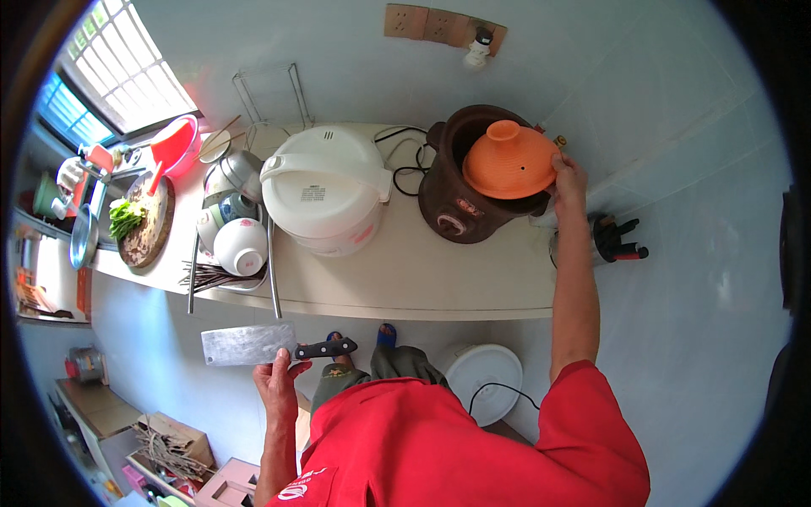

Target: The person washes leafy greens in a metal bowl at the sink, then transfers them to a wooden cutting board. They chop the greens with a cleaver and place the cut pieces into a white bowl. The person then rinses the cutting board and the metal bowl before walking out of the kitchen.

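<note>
My left hand (279, 380) pinches a cleaver (247, 345) between thumb and fingers at the base of its broad steel blade. The cleaver's black riveted handle points right, and the blade extends left, in front of the counter edge. My right hand (569, 180) reaches across the counter and grips the right edge of an orange ceramic lid (510, 161) with a round knob. That lid sits off-centre over the mouth of a dark brown clay electric pot (453, 209), leaving part of the inside showing at the left. My right fingers are partly hidden behind the lid's edge.
A white rice cooker (323, 190) stands left of the pot. Beside it, a metal rack (274, 266) holds bowls and chopsticks. Leafy greens (127, 218) lie on a round chopping board (166, 222). A knife holder (599, 237) is at the counter's right end; a white bucket (485, 374) stands below.
</note>
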Tool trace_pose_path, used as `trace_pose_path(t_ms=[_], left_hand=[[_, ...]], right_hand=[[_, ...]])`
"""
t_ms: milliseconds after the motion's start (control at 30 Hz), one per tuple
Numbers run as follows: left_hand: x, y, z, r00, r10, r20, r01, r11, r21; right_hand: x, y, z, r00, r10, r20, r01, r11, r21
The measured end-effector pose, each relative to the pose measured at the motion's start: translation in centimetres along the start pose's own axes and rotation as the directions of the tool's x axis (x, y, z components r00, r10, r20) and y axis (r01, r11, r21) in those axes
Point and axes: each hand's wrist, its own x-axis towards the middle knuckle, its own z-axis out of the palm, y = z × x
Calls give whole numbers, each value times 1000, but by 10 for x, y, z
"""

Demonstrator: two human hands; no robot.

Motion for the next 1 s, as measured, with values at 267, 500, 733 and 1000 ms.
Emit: trace_pose_path(t_ms=[267,500,733,1000], left_hand=[[-7,-14,-16,999,-8,-48,6,999,-40],[-9,-9,-12,997,0,-71,0,1000,-1],[-12,-11,-20,995,1,-99,-4,1000,-27],[-20,-22,-47,983,-20,-183,3,996,-89]], right_hand=[[10,3,-18,991,-122,-47,74,822,-565],[-16,-34,16,830,-473,295,446,247,-860],[-1,-51,73,840,-311,445,521,231,-822],[23,-32,73,854,-360,376,509,426,-748]])
